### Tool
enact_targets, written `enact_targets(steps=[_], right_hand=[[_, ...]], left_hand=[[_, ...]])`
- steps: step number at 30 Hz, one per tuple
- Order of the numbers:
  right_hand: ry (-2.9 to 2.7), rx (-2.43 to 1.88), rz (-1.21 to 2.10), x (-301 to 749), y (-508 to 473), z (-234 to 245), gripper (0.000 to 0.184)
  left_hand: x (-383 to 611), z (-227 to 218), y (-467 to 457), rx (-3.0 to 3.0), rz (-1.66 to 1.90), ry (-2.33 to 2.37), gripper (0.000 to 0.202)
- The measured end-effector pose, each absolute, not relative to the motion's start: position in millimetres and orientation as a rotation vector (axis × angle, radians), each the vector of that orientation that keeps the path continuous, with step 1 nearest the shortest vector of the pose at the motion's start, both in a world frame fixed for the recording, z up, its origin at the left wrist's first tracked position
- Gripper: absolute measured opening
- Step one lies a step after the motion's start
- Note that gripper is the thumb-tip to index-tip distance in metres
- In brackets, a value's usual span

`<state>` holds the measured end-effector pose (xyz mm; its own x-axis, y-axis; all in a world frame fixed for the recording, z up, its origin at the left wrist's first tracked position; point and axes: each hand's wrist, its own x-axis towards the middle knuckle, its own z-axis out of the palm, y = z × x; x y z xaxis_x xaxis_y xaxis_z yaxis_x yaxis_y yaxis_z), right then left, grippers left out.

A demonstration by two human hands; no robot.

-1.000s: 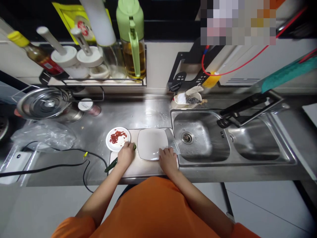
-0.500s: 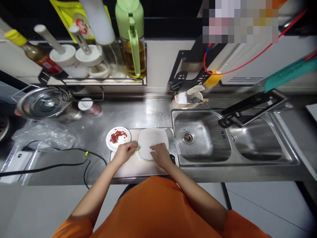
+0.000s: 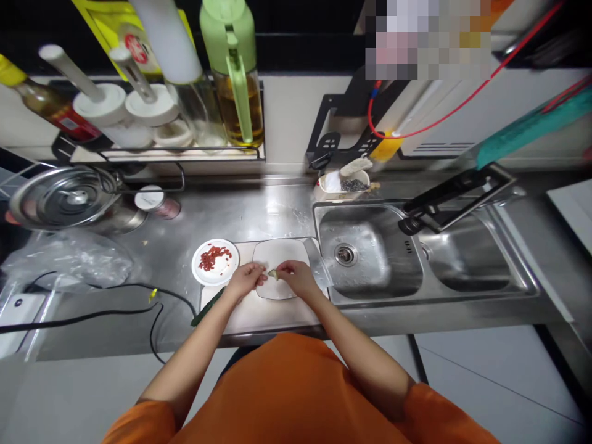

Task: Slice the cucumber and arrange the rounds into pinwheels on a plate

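Both my hands meet over a white square plate (image 3: 277, 251) that lies on a pale cutting board (image 3: 259, 311). My left hand (image 3: 247, 279) and my right hand (image 3: 296, 275) pinch a small pale green piece of vegetable (image 3: 273, 273) between their fingertips. A long green chili (image 3: 208, 306) lies at the board's left edge under my left wrist. A round white plate with chopped red chili (image 3: 214, 261) sits just left of the square plate.
A double steel sink (image 3: 370, 253) lies right of the board with a black rack (image 3: 456, 194) across it. A metal lid (image 3: 65, 198), a plastic bag (image 3: 69, 262), black cables (image 3: 92, 308) and a shelf of bottles (image 3: 176, 132) stand to the left and behind.
My left hand left the green chili and came right over the square plate. My right hand moved from the plate's near edge to meet it, and both now pinch the small green piece.
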<state>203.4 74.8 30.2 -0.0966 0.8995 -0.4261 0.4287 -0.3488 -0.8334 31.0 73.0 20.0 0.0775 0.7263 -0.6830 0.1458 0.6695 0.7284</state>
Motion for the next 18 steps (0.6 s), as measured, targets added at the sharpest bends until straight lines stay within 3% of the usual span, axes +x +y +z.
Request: enact_targets(steps=[4,10,18], right_hand=[[-1.331,-1.645,1.516,209,75,27,0.013],[-1.281,-1.622,1.554,216,77,19,0.014],[-1.261,-1.855,1.417,216,92,-9,0.016]], left_hand=[[43,19,72,0.407,0.432,1.313,0.037],[55,12,86,0.264,0.551,1.277,0.026],[60,-2,116,0.799,0.595,1.463,0.019]])
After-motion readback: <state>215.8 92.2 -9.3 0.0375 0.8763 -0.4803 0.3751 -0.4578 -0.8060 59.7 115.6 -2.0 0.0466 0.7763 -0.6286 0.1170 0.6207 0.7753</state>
